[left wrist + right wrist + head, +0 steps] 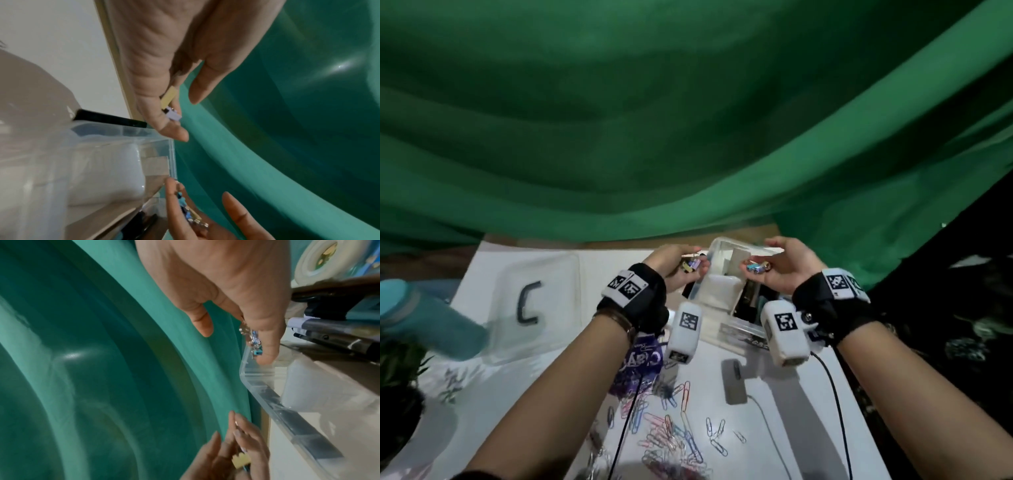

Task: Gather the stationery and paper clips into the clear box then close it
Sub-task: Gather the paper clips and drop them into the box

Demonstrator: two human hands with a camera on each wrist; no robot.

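Both hands hover palm-up over the clear box (717, 246), which stands at the far middle of the white table. My left hand (700, 257) cups a few small binder clips (690, 266), yellow and lilac, with its fingers curled around them (170, 104). My right hand (759, 253) cradles several more binder clips (756, 266), blue and silver, in its curved fingers (254, 340) right above the box rim (267, 395). White blocks and dark markers (329, 331) lie inside the box. Coloured paper clips (671, 438) are scattered on the table near me.
The clear lid (534, 274) with a black handle lies flat to the left of the box. A teal bottle (424, 318) lies at the far left, a purple packet (640, 363) under my left forearm, a grey flat device (732, 380) with a cable nearby. Green cloth hangs behind.
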